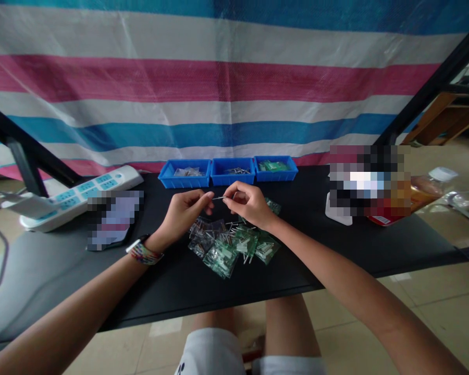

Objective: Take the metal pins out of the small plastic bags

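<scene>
Nothing can be read; at about three o'clock, the white label (384, 220) on the red box (397, 216) is too small to make out.

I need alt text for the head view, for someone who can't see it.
Left hand and right hand pinch a thin rod above piled small bags on a black table. Three blue trays stand behind; a power strip lies at left.

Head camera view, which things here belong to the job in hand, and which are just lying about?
Likely part of the job:
thin metal piece, between the left hand and right hand
piled small plastic packets
three blue trays

Seemingly just lying about:
power strip
blurred phone-like thing
bottle
</scene>
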A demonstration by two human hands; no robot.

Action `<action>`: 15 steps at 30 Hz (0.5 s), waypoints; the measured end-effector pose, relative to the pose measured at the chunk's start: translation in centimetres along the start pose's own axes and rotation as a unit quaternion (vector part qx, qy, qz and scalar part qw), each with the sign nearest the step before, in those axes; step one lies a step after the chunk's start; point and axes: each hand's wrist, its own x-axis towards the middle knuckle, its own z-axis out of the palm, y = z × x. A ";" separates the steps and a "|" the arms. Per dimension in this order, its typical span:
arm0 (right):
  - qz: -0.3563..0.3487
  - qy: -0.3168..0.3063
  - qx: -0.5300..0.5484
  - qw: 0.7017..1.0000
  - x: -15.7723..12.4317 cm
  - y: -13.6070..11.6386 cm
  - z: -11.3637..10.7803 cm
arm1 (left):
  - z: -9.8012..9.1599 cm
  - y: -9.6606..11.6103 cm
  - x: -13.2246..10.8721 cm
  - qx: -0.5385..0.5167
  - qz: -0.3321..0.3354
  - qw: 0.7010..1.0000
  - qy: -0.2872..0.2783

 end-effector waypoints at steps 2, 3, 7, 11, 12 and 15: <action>-0.010 -0.004 -0.016 1.000 0.0 0.1 -0.1 | 0.0 -0.2 0.0 -0.004 0.002 1.000 -0.007; -0.017 -0.006 -0.024 1.000 0.0 0.1 -0.1 | -0.1 -0.2 0.0 -0.009 0.003 1.000 -0.013; -0.023 -0.023 -0.035 0.999 0.0 0.5 -0.2 | -0.2 0.3 0.0 -0.043 0.010 0.998 -0.040; -0.004 -0.034 -0.009 0.999 0.1 0.8 -0.2 | -0.3 0.9 -0.2 -0.084 0.022 0.995 -0.039; 0.000 -0.035 -0.002 0.999 0.1 0.9 -0.2 | -0.3 0.9 -0.2 -0.090 0.025 0.995 -0.036; 0.009 -0.039 0.013 0.999 0.1 1.0 -0.1 | -0.4 0.8 -0.2 -0.079 0.029 0.996 -0.036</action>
